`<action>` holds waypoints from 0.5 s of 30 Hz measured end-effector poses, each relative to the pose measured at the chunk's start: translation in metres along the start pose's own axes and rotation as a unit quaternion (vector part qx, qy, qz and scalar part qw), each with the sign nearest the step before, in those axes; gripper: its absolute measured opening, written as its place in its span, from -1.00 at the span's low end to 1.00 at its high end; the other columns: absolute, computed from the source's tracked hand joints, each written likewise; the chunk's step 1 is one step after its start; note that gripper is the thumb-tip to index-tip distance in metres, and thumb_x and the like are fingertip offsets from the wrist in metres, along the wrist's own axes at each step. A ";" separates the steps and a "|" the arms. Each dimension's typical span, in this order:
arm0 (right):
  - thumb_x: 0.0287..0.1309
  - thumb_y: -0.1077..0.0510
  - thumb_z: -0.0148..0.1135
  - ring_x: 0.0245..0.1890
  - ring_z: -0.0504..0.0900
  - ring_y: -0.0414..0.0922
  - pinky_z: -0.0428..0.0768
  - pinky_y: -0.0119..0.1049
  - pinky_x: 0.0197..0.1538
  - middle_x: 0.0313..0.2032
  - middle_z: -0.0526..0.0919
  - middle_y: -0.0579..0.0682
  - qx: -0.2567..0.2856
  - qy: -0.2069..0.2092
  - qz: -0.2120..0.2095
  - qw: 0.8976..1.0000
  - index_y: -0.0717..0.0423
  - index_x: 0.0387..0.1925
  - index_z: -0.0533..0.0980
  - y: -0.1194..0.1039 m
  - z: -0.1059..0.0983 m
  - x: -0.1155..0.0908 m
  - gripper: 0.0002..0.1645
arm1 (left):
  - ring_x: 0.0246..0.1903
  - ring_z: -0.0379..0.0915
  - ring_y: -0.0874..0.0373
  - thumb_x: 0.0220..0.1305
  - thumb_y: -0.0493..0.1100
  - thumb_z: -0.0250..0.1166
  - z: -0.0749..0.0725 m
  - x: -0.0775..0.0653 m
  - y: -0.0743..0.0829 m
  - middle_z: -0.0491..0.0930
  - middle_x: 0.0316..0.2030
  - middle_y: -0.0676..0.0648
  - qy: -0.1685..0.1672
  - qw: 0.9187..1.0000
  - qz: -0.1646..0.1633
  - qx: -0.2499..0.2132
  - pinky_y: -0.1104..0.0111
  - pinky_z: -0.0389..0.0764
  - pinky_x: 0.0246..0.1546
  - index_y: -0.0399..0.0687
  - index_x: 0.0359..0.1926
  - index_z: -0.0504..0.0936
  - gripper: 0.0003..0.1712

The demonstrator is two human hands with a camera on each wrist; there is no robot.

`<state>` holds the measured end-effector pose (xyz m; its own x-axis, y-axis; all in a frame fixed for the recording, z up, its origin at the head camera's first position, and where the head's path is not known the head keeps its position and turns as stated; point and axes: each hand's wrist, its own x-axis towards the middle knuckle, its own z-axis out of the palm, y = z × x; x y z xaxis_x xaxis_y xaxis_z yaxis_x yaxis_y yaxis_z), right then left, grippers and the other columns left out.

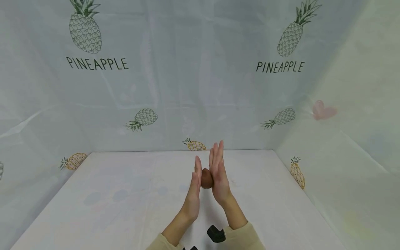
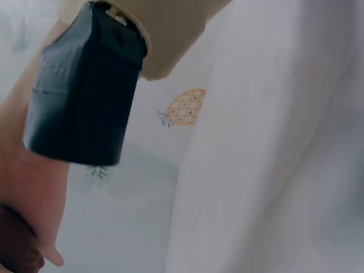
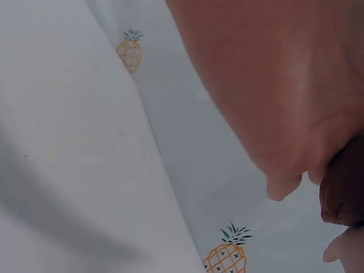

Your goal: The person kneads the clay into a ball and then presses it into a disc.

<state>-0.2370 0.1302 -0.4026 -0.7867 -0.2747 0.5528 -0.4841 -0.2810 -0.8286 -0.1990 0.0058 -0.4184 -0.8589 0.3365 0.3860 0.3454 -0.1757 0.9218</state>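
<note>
Between my two raised palms sits a brown, smooth, rounded lump (image 1: pixel 207 178) that looks like clay. My left hand (image 1: pixel 193 194) presses it from the left, its fingers straight and pointing up and away. On the other side my right hand (image 1: pixel 220 178) lies flat against it, also with straight fingers, reaching a little farther forward. Both hands are held above the white table. Part of the brown lump (image 2: pixel 17 242) shows at the lower left corner of the left wrist view. In the right wrist view the lump (image 3: pixel 344 185) is at the right edge, partly cut off.
A white-covered table (image 1: pixel 131 205) lies under the hands. Pale sheeting (image 1: pixel 187 80) printed with pineapples hangs behind and at both sides. A black wrist-worn device (image 1: pixel 216 234) is by the right sleeve (image 1: pixel 243 238).
</note>
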 end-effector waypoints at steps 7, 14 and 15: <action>0.63 -0.31 -0.75 0.68 -0.57 -0.09 -0.64 0.34 0.53 0.65 -0.62 -0.29 -0.001 0.006 0.021 1.000 -0.52 0.63 -0.62 0.006 -0.001 -0.001 -0.29 | 0.65 -0.75 0.07 0.63 0.32 -0.70 0.000 -0.001 0.000 -0.55 0.68 0.16 0.006 1.000 0.014 -0.004 -0.30 -0.58 0.54 0.14 0.71 -0.46 -0.20; 0.62 -0.36 -0.75 0.67 -0.61 0.02 -0.60 0.33 0.55 0.66 -0.62 -0.27 0.013 -0.033 0.054 0.998 -0.54 0.63 -0.62 0.009 0.004 -0.003 -0.28 | 0.64 -0.77 0.14 0.61 0.35 -0.68 -0.010 0.003 0.007 -0.56 0.67 0.23 0.041 0.999 0.023 0.003 -0.28 -0.62 0.53 0.21 0.71 -0.45 -0.20; 0.62 -0.37 -0.74 0.67 -0.61 0.02 -0.60 0.33 0.55 0.66 -0.62 -0.28 0.014 -0.039 0.055 0.998 -0.54 0.62 -0.62 0.009 0.004 -0.003 -0.27 | 0.64 -0.78 0.16 0.61 0.35 -0.68 -0.012 0.004 0.009 -0.56 0.67 0.25 0.046 0.999 0.025 0.005 -0.27 -0.63 0.53 0.21 0.71 -0.46 -0.20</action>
<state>-0.2372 0.1244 -0.4108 -0.8019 -0.3755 0.4647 -0.3848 -0.2704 -0.8825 -0.2033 -0.0056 -0.4089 -0.8717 0.2406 0.4269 0.3917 -0.1813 0.9021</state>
